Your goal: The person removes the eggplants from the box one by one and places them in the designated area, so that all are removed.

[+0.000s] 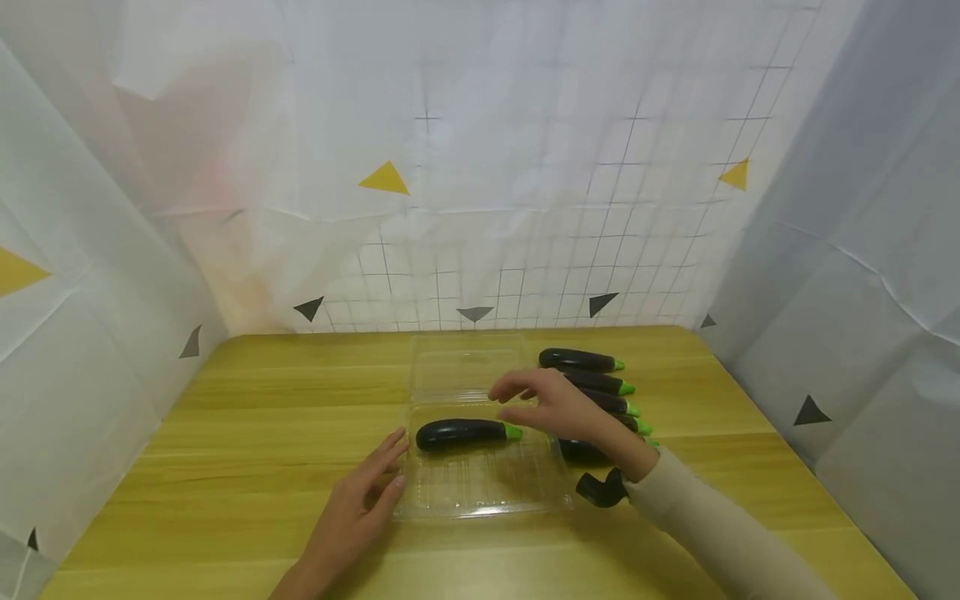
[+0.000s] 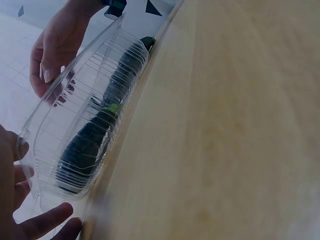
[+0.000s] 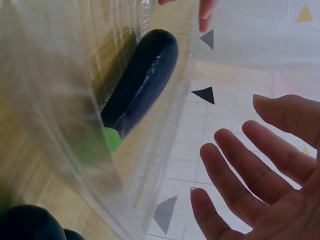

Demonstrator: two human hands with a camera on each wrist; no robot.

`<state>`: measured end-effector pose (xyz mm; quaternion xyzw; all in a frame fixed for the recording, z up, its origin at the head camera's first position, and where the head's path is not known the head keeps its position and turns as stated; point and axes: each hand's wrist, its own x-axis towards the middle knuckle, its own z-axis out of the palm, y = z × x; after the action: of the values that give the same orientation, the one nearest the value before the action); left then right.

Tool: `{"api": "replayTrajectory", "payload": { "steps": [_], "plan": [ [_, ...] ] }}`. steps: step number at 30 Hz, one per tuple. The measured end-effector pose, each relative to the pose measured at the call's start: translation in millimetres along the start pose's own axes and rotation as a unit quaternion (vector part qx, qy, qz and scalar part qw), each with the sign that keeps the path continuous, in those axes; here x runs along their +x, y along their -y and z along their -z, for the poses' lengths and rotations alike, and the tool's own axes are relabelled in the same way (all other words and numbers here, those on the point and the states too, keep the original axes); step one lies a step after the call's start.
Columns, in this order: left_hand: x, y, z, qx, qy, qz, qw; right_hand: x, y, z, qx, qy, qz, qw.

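A clear plastic clamshell box [image 1: 480, 500] lies open on the wooden table, its lid [image 1: 465, 367] folded back. One dark purple eggplant [image 1: 461, 433] with a green cap lies in the near half. My left hand [image 1: 382, 475] rests flat on the table, straight fingers touching the box's left edge. My right hand [image 1: 536, 404] hovers just above the eggplant's green end, fingers relaxed and holding nothing. The left wrist view shows the eggplant [image 2: 87, 145] through the ribbed wall [image 2: 65, 100]. In the right wrist view the eggplant [image 3: 145, 80] lies beside my spread right hand [image 3: 255, 170].
Several more eggplants [image 1: 581, 360] lie in a row right of the box, partly hidden under my right forearm. White sheeting printed with a grid and triangles [image 1: 384, 179] walls the table on three sides. Bare wood [image 1: 262, 400] stretches left of the box.
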<state>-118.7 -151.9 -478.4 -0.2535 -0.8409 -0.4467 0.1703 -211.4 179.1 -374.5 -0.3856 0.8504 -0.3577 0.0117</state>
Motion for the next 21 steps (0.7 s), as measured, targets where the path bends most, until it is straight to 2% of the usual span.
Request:
{"api": "replayTrajectory", "payload": {
  "steps": [5,14,21],
  "plan": [
    [-0.2,-0.3,0.1,0.003,0.0,-0.001,1.0,6.3,-4.0,-6.1,0.009,0.019,-0.015,1.0],
    [1.6,-2.9,0.7,-0.001,0.0,-0.026,0.9997,14.8,-8.5,-10.5,0.042,0.056,-0.042,0.997],
    [1.2,-0.6,-1.3,-0.003,-0.003,-0.02,0.9998,23.9,-10.4,-18.3,0.032,0.088,-0.029,0.995]
  ]
}}
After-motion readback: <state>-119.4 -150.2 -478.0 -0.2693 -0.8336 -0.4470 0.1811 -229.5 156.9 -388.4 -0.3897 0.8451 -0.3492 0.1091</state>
